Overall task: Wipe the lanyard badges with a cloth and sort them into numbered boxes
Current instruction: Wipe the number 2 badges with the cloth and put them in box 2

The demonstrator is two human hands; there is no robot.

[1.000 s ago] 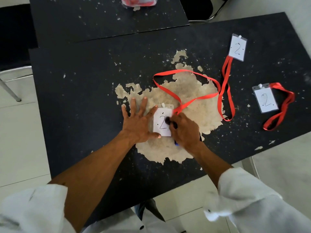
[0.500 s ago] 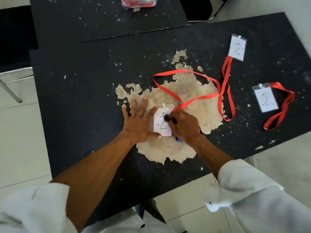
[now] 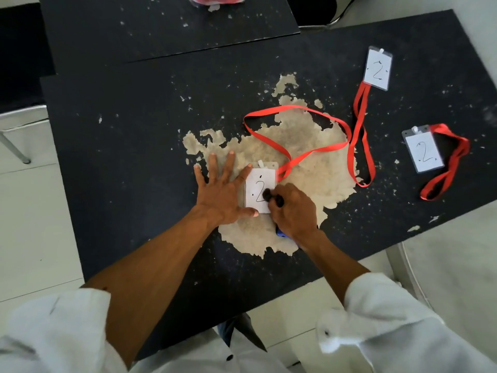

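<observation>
Sleeves, white fabric (image 3: 376, 319), at the bottom edge, both forearms bare and reaching up onto the black scuffed bench (image 3: 134, 157). Left hand (image 3: 223, 195) flat on the bench, fingers straight and spread, palm down. Its index finger and thumb touch the left edge of the clear plastic badge holder with a white card marked "2" (image 3: 256, 184). Right hand (image 3: 293, 208) sits on the badge's lower right corner, fingers curled round a dark blue-ended object (image 3: 281, 234). Black tip of it touches the card; cannot tell what the object is. Badge lies between the two hands, on a pale worn patch (image 3: 309, 146) in the bench top. Its red ribbon lanyard (image 3: 295, 111) runs from the top right corner, loops away over the patch.

Further right, well apart from both hands, a second clear badge marked "2" (image 3: 423, 154), flat, with its red lanyard (image 3: 451, 162) bunched just beside it. Beyond that, a third clear badge marked "2" (image 3: 377, 68), its red lanyard (image 3: 360, 135) trailing toward the person and crossing the first ribbon.

Far edge: a second black slab (image 3: 161, 28) butts against the bench, with a clear container holding red items (image 3: 217, 0) cut off by the frame.
</observation>
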